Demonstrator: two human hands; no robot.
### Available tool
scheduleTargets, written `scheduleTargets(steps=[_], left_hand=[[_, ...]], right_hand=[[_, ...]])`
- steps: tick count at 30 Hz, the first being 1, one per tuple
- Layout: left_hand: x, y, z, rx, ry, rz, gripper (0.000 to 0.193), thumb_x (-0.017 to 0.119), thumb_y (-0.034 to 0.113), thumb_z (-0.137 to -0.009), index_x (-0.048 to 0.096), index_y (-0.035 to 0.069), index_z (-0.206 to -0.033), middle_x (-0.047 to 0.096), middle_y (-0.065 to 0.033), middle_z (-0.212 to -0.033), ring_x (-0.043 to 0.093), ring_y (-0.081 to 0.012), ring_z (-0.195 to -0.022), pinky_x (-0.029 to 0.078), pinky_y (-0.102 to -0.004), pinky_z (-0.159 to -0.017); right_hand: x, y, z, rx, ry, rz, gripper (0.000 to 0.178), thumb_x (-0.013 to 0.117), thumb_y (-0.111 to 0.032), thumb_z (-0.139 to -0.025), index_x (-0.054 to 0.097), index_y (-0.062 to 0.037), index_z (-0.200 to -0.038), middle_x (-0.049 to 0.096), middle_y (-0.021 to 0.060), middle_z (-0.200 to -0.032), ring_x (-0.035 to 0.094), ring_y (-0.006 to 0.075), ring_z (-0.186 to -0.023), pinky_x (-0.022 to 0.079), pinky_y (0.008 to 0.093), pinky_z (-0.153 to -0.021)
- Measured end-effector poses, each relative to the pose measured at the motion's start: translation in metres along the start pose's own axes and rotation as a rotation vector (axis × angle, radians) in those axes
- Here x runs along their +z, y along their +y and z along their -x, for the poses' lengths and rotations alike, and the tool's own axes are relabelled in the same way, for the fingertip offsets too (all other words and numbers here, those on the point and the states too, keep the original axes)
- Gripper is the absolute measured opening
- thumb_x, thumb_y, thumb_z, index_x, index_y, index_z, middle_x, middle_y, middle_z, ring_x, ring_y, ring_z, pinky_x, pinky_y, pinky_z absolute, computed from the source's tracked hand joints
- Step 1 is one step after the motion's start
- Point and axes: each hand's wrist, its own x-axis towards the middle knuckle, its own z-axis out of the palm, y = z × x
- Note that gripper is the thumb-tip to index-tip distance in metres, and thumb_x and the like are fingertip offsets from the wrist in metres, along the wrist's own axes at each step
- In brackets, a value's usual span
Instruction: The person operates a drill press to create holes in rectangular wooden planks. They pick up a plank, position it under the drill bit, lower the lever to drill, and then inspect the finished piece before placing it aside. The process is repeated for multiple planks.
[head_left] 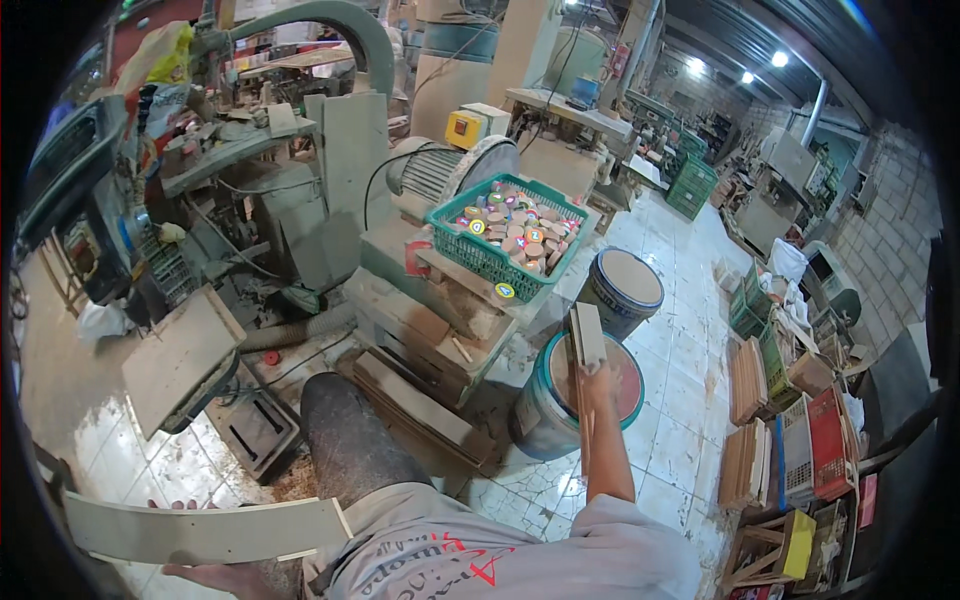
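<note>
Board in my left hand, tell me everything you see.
The long board looks like pale wood, greyish on its face, with a lighter strip at its right end. It runs crosswise at lower left, held in the left hand, fingers showing past its upper edge. Its bend may be lens distortion.

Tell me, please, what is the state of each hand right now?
Left hand: closed, holding the curved board.
Right hand: closed, holding a narrow board.

A dusty woodworking workshop
Shown by a finned motor (428, 176), stacked boards (742, 465) and basketed wooden discs (522, 228).
</note>
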Motion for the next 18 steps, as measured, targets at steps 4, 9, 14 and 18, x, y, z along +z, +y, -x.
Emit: scheduleTargets(steps=[4,9,14,18], left_hand=[[0.01,0.01,0.002,-0.044,-0.007,0.111,0.078,0.019,0.07,-0.09,0.022,0.017,-0.147,0.043,-0.0101,-0.136,0.044,-0.0247,-0.12,0.037,-0.0464,-0.101],[0.021,0.013,0.002,-0.069,0.006,0.114,0.073,0.016,0.066,-0.092,0.023,0.017,-0.147,0.036,-0.0059,-0.144,0.038,-0.0231,-0.126,0.031,-0.0471,-0.105],[0.02,0.026,0.002,-0.028,-0.074,0.108,0.069,0.025,0.056,-0.096,0.014,0.013,-0.148,0.03,-0.0119,-0.148,0.039,-0.0258,-0.13,0.031,-0.0479,-0.109],[0.015,0.023,-0.008,-0.064,-0.161,0.106,0.068,0.027,0.054,-0.096,0.015,0.012,-0.148,0.028,-0.012,-0.149,0.038,-0.0246,-0.13,0.033,-0.0469,-0.108]], right_hand=[[-0.014,0.008,-0.004,0.098,-0.352,-0.259,0.053,0.069,-0.036,-0.074,0.058,-0.0051,-0.117,0.063,0.0215,-0.106,0.06,0.0367,-0.101,0.047,0.0444,-0.089],[-0.019,0.028,-0.009,0.091,-0.136,-0.247,0.052,0.063,-0.037,-0.078,0.059,-0.0051,-0.118,0.066,0.0186,-0.1,0.063,0.0365,-0.095,0.048,0.0443,-0.087],[-0.056,0.0,-0.033,0.28,-0.352,-1.32,0.049,0.054,-0.031,-0.085,0.053,0.0063,-0.117,0.065,0.014,-0.096,0.064,0.0258,-0.083,0.052,0.0356,-0.077],[-0.112,-0.046,-0.03,0.323,-0.776,-2.17,0.062,0.043,-0.042,-0.086,0.046,0.0088,-0.121,0.059,0.0175,-0.102,0.06,0.0262,-0.082,0.052,0.0358,-0.075]])
